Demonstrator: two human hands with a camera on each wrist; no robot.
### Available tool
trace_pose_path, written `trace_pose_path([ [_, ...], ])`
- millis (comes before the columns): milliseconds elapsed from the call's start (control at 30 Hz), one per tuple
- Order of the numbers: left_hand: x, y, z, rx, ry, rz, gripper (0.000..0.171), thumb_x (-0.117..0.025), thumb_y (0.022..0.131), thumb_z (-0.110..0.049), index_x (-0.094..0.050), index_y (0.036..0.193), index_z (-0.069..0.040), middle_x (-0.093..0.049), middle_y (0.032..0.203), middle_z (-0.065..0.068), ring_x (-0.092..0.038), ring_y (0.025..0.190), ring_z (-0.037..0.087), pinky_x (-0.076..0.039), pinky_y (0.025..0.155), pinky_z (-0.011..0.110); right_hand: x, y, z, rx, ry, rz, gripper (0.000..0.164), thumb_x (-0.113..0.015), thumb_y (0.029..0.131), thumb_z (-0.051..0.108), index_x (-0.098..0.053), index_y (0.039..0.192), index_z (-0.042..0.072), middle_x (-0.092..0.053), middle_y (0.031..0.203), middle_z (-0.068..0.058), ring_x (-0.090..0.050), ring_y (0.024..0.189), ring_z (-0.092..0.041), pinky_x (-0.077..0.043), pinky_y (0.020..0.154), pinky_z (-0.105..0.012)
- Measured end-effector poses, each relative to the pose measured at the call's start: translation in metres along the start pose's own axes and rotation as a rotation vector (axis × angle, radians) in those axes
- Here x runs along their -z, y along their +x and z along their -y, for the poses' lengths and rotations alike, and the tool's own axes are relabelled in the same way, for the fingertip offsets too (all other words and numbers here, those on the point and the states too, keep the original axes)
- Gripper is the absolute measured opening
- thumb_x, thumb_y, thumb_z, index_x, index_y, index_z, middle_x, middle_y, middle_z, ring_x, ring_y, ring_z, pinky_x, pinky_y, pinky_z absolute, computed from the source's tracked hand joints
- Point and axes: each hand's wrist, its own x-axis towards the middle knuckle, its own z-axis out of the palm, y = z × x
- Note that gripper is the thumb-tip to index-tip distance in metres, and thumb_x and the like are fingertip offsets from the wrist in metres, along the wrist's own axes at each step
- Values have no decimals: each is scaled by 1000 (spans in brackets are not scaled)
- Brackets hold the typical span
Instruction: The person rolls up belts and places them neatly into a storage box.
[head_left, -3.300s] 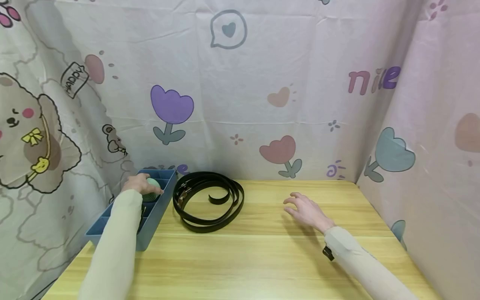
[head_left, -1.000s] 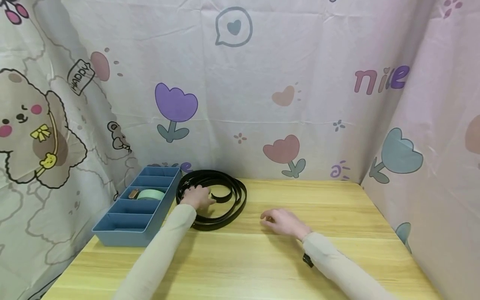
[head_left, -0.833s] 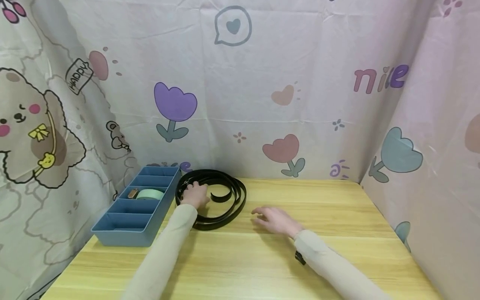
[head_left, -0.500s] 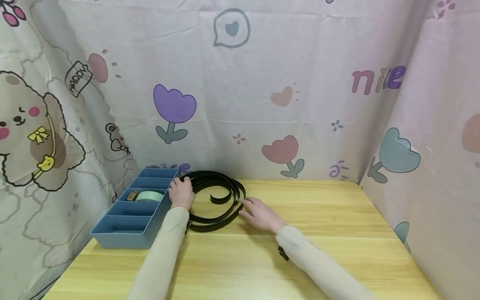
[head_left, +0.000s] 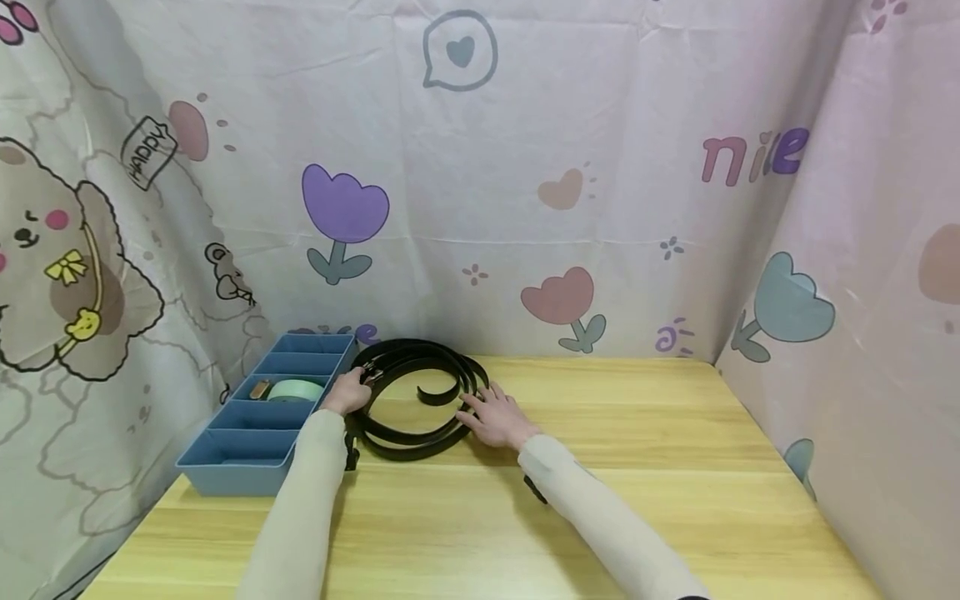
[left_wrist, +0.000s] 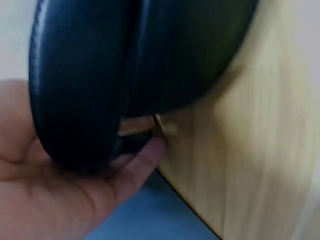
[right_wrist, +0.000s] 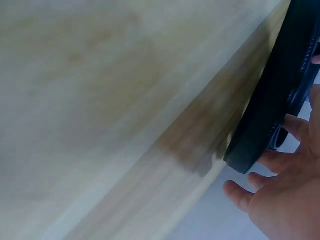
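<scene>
A coil of black leather belts lies at the back of the table, with metal buckles at its left side. My left hand grips the left side of the coil by the buckles; in the left wrist view the belt passes between its thumb and fingers. On the coil's right side rests my right hand, fingers spread. Up close in the right wrist view, those fingers touch the edge of the belt without closing round it.
Just left of the coil stands a blue divided tray. One of its compartments holds a rolled light green belt with a copper-coloured buckle. A printed curtain hangs behind the wooden table.
My left hand has left the tray, where the green roll stays, and moved to the left side of the coil. My right hand has come leftward onto the coil's right side.
</scene>
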Motion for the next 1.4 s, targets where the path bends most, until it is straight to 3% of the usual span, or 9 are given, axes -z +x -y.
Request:
trace_pose_path([
  [300,3,3,0,29,-21,6,59,-39,100,-24,-32,142,17,-33,145,39,-35,134,53,-34,108,58,-7,15,2,-48,-26,-5,54,-31,105,50,-46,147,19,-43,151,-15,-20,148,-38,-25,115,-56],
  [433,5,2,-2,33,16,-3,57,-39,98,-20,-35,140,18,-36,143,39,-37,132,52,-35,108,58,-4,16,5,-55,-49,5,57,-30,105,50,-45,147,15,-45,150,-13,-21,148,-36,-25,115,-55],
  [600,7,6,-1,14,15,16,56,-35,97,-12,-27,143,19,-29,147,41,-30,136,54,-32,109,60,-2,15,8,-57,-87,1,59,-28,105,50,-43,148,12,-46,150,-10,-24,148,-30,-27,115,-52],
  [833,12,6,-9,-23,58,-79,54,-35,95,-4,-29,145,16,-30,147,39,-29,136,53,-35,107,59,-2,16,5,8,-163,-78,54,-30,106,44,-50,143,10,-53,144,-9,-37,142,-29,-36,112,-44],
  [1000,17,2,-21,-81,41,-125,57,-35,92,-1,-25,146,16,-25,148,41,-24,137,55,-29,110,62,4,13,-1,29,-119,-174,53,-32,106,43,-53,139,9,-54,142,-12,-44,138,-30,-41,108,-44],
  [1100,18,-1,-33,-124,30,-141,57,-36,92,0,-26,147,14,-26,148,40,-25,137,54,-29,110,61,12,10,-9,65,-91,-292,45,-38,106,38,-60,131,8,-61,134,-14,-57,125,-32,-50,97,-46],
  [1167,17,-3,-43,-154,21,-139,58,-35,91,0,-27,147,13,-27,149,38,-26,138,53,-29,110,61,18,6,-15,100,-82,-371,36,-42,105,32,-65,120,8,-69,118,-14,-68,102,-30,-56,81,-42],
  [1300,7,-7,-60,-216,18,-125,59,-34,88,2,-31,146,12,-31,149,36,-29,138,51,-30,111,58,28,-8,-30,151,-97,-467,23,-51,100,16,-68,112,8,-72,106,-13,-60,57,-17,-49,51,-28],
  [1400,-5,-13,-73,-230,-2,-83,59,-35,88,2,-32,146,11,-33,149,34,-29,140,49,-30,111,58,35,-23,-44,159,-111,-478,34,-60,88,4,-66,121,9,-70,118,-14,-65,64,-17,-53,58,-28],
])
